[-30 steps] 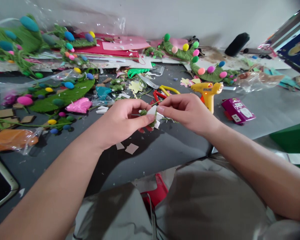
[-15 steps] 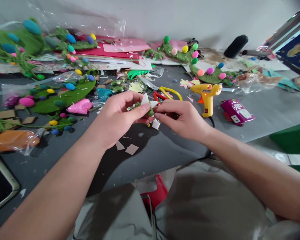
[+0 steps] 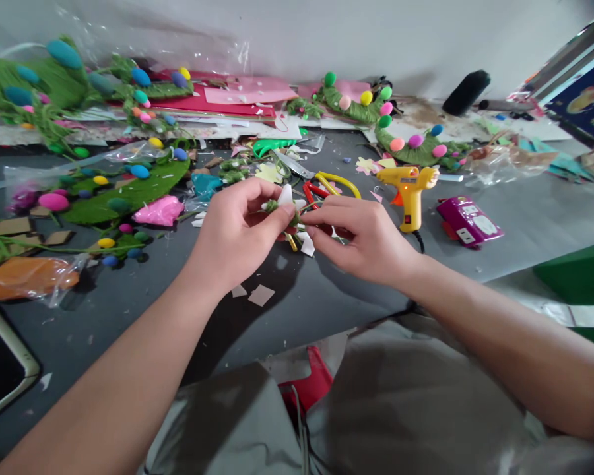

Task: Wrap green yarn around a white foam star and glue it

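Observation:
Between the thumb and fingers of my left hand (image 3: 245,227) is a small white pointed piece (image 3: 286,195) with green yarn (image 3: 272,206) wound on it. Much of the piece is hidden behind that thumb. My right hand (image 3: 359,231) is closed close beside it, its fingertips pinching what looks like a strand of the green yarn. Just beyond the hands lie scissors with yellow handles (image 3: 344,185) and a red-handled tool (image 3: 313,192), partly covered. White scraps (image 3: 307,244) rest on the table below the fingers.
A yellow glue gun (image 3: 410,191) with a lit orange light stands right of my hands, near a purple box (image 3: 469,221). Green-handled scissors (image 3: 273,146) lie behind. Green yarn shapes with coloured balls (image 3: 123,198) spread left. A dark-screened device (image 3: 0,363) sits front left.
The white piece has turned in my left fingers, so less of its points shows. My right fingertips have moved slightly away from the piece, with the strand between.

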Tool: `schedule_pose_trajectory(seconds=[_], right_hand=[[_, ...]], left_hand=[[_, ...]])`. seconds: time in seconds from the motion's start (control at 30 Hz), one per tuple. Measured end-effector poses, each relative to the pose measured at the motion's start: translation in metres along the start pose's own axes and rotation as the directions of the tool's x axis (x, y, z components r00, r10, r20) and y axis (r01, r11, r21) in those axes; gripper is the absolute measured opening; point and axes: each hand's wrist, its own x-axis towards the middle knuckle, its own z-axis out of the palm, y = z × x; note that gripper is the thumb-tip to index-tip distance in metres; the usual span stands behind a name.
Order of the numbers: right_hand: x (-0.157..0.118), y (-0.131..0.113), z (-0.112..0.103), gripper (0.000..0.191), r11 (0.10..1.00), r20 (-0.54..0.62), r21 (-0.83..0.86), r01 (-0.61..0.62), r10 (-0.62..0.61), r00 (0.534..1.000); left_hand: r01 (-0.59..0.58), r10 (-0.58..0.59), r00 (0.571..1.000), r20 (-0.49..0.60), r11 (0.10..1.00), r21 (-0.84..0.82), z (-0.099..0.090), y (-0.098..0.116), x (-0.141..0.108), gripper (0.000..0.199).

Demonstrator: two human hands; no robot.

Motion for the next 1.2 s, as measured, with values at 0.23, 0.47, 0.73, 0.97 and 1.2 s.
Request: schedule_pose_trajectory(seconds=[0.23, 0.47, 0.73, 0.97, 1.2], right_hand=[[-0.001, -0.006, -0.003, 0.029, 0.966, 0.081, -0.241, 0.094, -0.076, 0.994], [0.0, -0.001, -0.004, 0.021, 0.971, 0.008, -0.193, 0.142, -0.143, 0.99], [0.005, 0.002, -0.014, 0.009, 0.994, -0.091, 0.103, 0.025, -0.015, 0.996], [0.005, 0.004, -0.016, 0.024, 0.945, -0.085, 0.296, -0.142, 0.174, 0.981], [0.006, 0.008, -0.009, 0.024, 0.888, -0.04, 0.394, -0.237, 0.274, 0.961]], left_hand=[[-0.087, 0.092, 0.995, -0.043, 0.99, 0.115, 0.004, -0.006, -0.001, 0.016], [-0.049, 0.049, 0.999, -0.004, 0.998, -0.03, 0.007, -0.011, 0.0, 0.016], [0.205, -0.135, 0.957, 0.255, 0.94, -0.273, 0.001, -0.002, 0.002, 0.014], [0.264, -0.113, 0.924, 0.364, 0.879, -0.398, -0.003, 0.001, 0.001, 0.01], [0.266, -0.071, 0.927, 0.369, 0.817, -0.512, 0.001, -0.001, 0.001, 0.008]])
